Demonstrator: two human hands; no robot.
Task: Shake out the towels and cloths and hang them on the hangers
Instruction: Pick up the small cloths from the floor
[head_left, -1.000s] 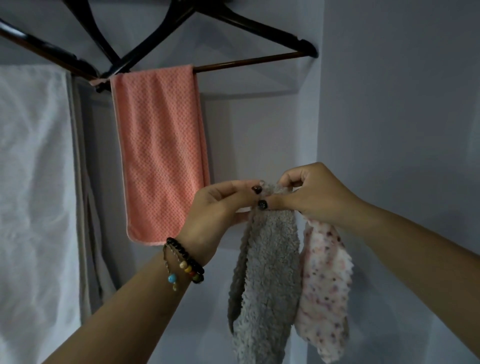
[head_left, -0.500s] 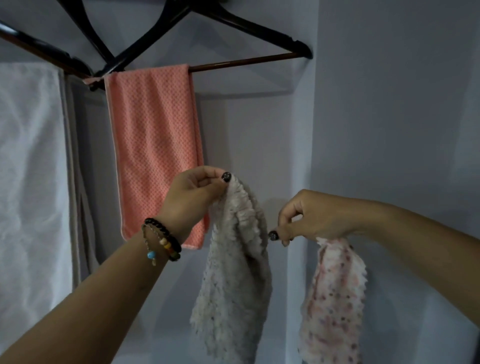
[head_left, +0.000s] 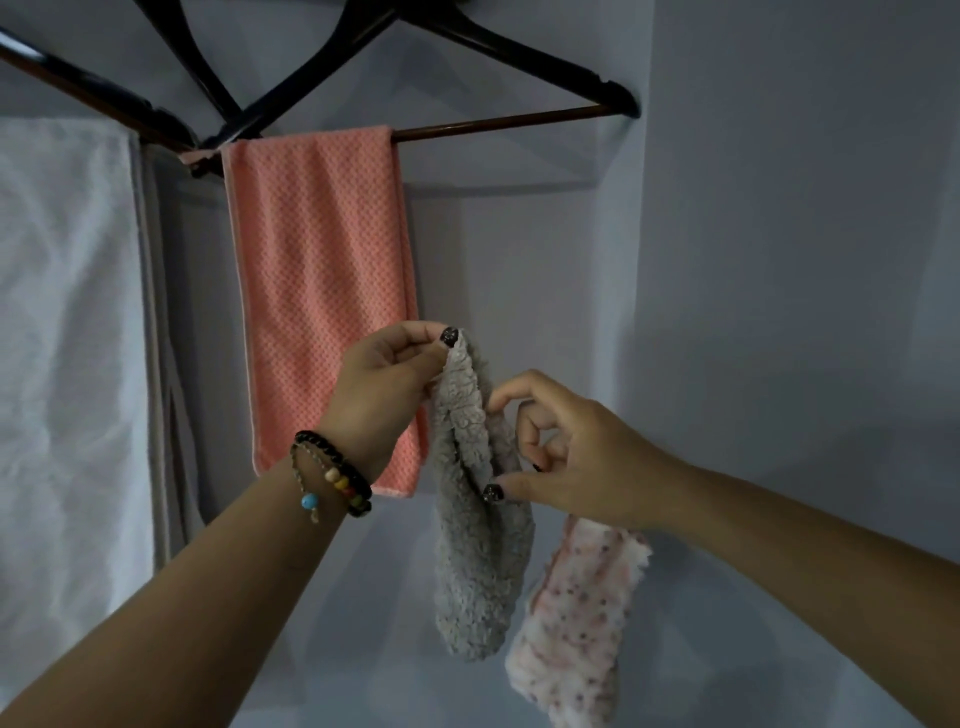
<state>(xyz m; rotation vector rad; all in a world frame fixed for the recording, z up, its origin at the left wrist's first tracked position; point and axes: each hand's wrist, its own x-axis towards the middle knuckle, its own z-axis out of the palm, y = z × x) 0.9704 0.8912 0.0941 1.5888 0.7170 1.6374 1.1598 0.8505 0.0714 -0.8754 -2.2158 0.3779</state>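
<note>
My left hand (head_left: 387, 379) pinches the top corner of the grey fleecy cloth (head_left: 475, 525), which hangs beside the pink towel (head_left: 319, 291) draped on the hanger bar (head_left: 498, 124). My right hand (head_left: 576, 462) clamps the speckled cloth (head_left: 576, 629) under its lower fingers while thumb and forefinger close on the grey edge; I'd grip a second corner before shaking, keeping the speckled one clear

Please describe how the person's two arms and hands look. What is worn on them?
Both forearms are bare; no sleeves show. The left hand has dark, glittery polish on its nails, and its wrist carries a black bead bracelet plus a thin cord bracelet with coloured beads and a blue bead hanging from it. The right hand shows the same dark polish and wears nothing at the wrist.
</note>
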